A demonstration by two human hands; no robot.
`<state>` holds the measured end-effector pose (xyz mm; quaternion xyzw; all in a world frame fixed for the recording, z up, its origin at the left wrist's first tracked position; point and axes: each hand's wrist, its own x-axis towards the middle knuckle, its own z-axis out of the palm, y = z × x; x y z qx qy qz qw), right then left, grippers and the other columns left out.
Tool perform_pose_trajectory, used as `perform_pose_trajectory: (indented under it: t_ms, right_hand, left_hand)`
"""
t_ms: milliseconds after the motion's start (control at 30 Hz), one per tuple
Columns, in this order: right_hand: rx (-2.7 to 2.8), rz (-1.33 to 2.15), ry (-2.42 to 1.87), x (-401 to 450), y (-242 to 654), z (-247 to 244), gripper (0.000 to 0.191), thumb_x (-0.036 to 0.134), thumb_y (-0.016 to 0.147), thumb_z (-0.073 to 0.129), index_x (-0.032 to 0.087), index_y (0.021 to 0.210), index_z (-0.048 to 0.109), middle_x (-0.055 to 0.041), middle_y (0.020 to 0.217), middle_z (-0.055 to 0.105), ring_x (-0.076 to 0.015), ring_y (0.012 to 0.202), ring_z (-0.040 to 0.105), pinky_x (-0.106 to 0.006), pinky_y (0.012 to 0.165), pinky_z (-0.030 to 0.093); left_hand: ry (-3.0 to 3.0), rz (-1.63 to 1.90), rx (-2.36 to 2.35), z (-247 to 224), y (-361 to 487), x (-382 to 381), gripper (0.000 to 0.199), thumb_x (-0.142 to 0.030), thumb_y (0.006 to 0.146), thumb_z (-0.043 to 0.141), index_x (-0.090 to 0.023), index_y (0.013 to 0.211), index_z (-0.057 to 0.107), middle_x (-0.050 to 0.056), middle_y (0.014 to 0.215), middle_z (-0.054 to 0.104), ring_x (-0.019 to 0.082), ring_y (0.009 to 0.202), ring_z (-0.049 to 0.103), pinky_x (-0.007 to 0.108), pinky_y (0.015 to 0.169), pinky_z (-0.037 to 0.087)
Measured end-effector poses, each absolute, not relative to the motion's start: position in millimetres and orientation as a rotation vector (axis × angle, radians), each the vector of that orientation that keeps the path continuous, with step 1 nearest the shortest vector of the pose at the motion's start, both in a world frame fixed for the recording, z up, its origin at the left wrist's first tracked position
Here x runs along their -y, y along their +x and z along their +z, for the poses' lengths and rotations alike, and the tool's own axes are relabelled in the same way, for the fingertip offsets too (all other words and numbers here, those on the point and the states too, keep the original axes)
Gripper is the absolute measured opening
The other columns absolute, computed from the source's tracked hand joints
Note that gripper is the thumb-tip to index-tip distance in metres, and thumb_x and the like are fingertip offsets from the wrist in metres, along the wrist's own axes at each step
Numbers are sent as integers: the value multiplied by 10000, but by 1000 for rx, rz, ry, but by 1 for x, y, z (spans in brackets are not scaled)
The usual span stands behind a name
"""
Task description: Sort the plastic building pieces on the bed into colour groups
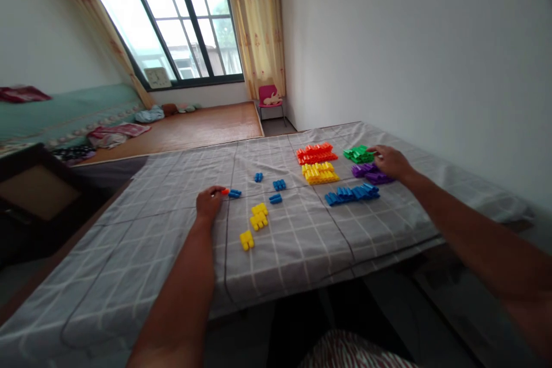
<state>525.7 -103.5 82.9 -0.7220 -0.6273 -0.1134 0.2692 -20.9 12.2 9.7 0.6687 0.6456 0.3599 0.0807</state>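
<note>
My left hand (209, 202) is closed on a small orange block (225, 191), which sits right beside a blue block (235, 193). Farther right lie small blue blocks (279, 185), with yellow blocks (259, 220) nearer me. My right hand (390, 161) reaches over the right side, its fingertips at the green blocks (359, 154); what they pinch is too small to tell. Purple blocks (366, 171) lie partly under that hand. Rows of red-orange blocks (317, 153), yellow blocks (319, 173) and blue blocks (352, 194) stand left of and below it.
A grey checked cloth (172, 184) covers the table. Beyond it are a bed platform (215, 121) with clothes on its left side, a pink chair (268, 94) and a window. A white wall runs along the right; a dark cabinet (34, 190) stands at left.
</note>
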Motion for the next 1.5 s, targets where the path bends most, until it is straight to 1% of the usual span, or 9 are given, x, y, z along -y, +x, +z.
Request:
perform_pose_trajectory:
  t_ms: [100, 233, 333, 433, 700, 833, 967, 1200, 1500]
  right_hand:
    - [2151, -130, -1554, 77, 465, 79, 364, 73, 841, 515, 173, 1150, 682, -104, 1127, 696, -233, 1063, 618, -389, 963, 464]
    - [2541, -14, -1131, 45, 362, 61, 564, -44, 744, 489, 201, 1228, 646, -69, 1276, 642, -214, 1171, 557, -381, 1013, 437]
    - [2686, 25, -1121, 24, 312, 50, 635, -79, 692, 491, 197, 1246, 635, -61, 1354, 592, -217, 1179, 554, -359, 990, 448]
    - [2750, 65, -1172, 10, 295, 44, 576, -62, 698, 507, 179, 1198, 659, -66, 1325, 613, -217, 1158, 577, -335, 994, 437]
    - [2463, 13, -1432, 37, 327, 49, 444, 83, 696, 645, 99, 1139, 645, -168, 1213, 612, -231, 1070, 606, -305, 908, 479]
    - [2138, -35, -1623, 78, 386, 72, 487, 289, 777, 655, 132, 1234, 594, -141, 1140, 651, -225, 978, 630, -326, 867, 493]
    - [1907, -55, -1933, 118, 449, 88, 453, 409, 828, 597, 150, 1199, 612, -112, 1073, 697, -202, 831, 657, -297, 753, 500]
    - [1858, -121, -2288, 149, 458, 87, 495, 556, 838, 543, 214, 1184, 633, -106, 1078, 713, -266, 979, 654, -345, 808, 486]
    - [1879, -88, -2520, 145, 443, 83, 617, 701, 825, 464, 198, 1125, 658, -158, 1046, 704, -308, 1017, 637, -424, 825, 467]
  left_hand:
    - [2039, 1085, -1888, 6, -20, -13, 343, -199, 758, 456, -187, 894, 771, 44, 933, 765, 205, 888, 685, 276, 814, 507]
    - [2056, 1075, -1883, 4, -22, -11, 333, -182, 761, 465, -193, 899, 768, 41, 953, 763, 202, 936, 685, 275, 854, 505]
    - [2048, 1093, -1885, 4, -23, -10, 335, -177, 760, 464, -194, 900, 768, 44, 953, 763, 205, 932, 686, 279, 849, 509]
    - [2037, 1120, -1868, 4, -24, -11, 335, -186, 766, 460, -194, 894, 769, 43, 942, 764, 204, 926, 687, 275, 850, 507]
    - [2009, 1101, -1874, 8, -22, -11, 333, -199, 764, 464, -204, 892, 771, 26, 916, 767, 209, 886, 692, 274, 777, 517]
    - [2032, 1085, -1874, 8, -22, -12, 332, -207, 770, 463, -199, 893, 772, 30, 946, 765, 218, 912, 692, 289, 816, 516]
    - [2086, 1050, -1879, 3, -23, -17, 330, -225, 767, 465, -210, 894, 770, 26, 954, 764, 219, 948, 687, 295, 858, 510]
    - [2119, 1036, -1871, 2, -24, -19, 334, -243, 768, 458, -213, 890, 767, 24, 946, 764, 219, 961, 686, 298, 862, 512]
    - [2111, 1031, -1864, 5, -25, -15, 336, -226, 763, 457, -213, 892, 767, 18, 953, 764, 214, 951, 688, 282, 835, 513]
